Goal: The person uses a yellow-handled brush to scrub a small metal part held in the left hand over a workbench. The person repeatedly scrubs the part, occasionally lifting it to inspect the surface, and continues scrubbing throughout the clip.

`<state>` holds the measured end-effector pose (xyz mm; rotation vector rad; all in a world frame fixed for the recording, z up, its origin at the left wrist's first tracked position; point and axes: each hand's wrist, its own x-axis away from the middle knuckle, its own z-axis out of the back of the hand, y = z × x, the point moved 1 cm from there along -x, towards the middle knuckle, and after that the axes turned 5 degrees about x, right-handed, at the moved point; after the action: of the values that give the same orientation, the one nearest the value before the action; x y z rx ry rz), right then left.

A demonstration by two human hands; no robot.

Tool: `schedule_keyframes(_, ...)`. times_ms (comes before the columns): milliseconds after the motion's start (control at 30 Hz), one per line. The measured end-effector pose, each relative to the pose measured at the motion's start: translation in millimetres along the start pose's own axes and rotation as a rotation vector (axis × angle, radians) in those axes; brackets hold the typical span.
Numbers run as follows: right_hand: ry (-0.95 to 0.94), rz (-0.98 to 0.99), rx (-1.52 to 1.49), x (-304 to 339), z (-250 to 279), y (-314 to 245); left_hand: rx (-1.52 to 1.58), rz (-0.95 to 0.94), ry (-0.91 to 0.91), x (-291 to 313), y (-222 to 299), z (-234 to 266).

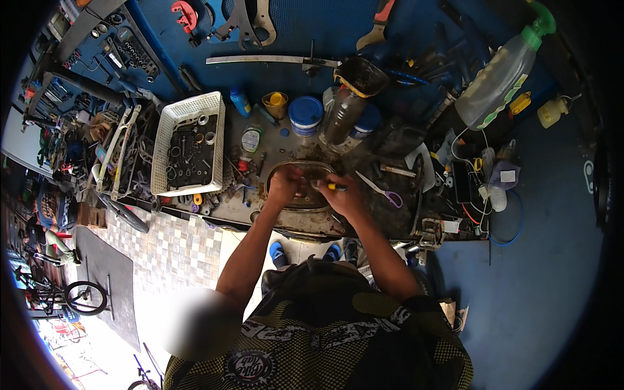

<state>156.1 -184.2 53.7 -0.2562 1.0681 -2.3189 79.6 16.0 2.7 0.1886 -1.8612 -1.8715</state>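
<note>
Over an oval metal tray (311,208) on the workbench, my two hands work close together. My right hand (346,197) is closed around a tool with a yellow and black handle (337,186); its tip is too small to make out. My left hand (283,186) is at the tray's left side, fingers curled inward over it. Whatever those fingers pinch is hidden or too small to name. Scissors with purple handles (392,198) lie on the bench just right of my right hand.
A white plastic basket (157,156) of small metal parts stands at left. Behind the tray are a blue-lidded tub (305,112), a dark bottle (343,117) and a green-labelled bottle (251,139). A spray bottle (499,84) hangs at upper right; a phone (461,182) lies among cables.
</note>
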Motion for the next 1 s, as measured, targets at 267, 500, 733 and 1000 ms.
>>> schedule_keyframes(267, 0.142, 0.048, -0.017, -10.6, 0.8, -24.7, 0.363, 0.042, 0.106, 32.0, 26.9, -11.8)
schedule_keyframes(500, 0.312, 0.203, 0.053, -7.9, -0.9, -20.8, 0.263, 0.022, 0.139, 34.2, 35.3, -9.0)
schedule_keyframes(733, 0.347, 0.208, -0.039, -9.8, -2.8, -2.2, 0.163, 0.003, 0.152, 34.1, 32.2, -6.5)
schedule_keyframes(1000, 0.254, 0.042, -0.015, 12.1, 12.3, 21.9, -0.520, -0.728, 0.132, 43.4, 86.2, -17.5)
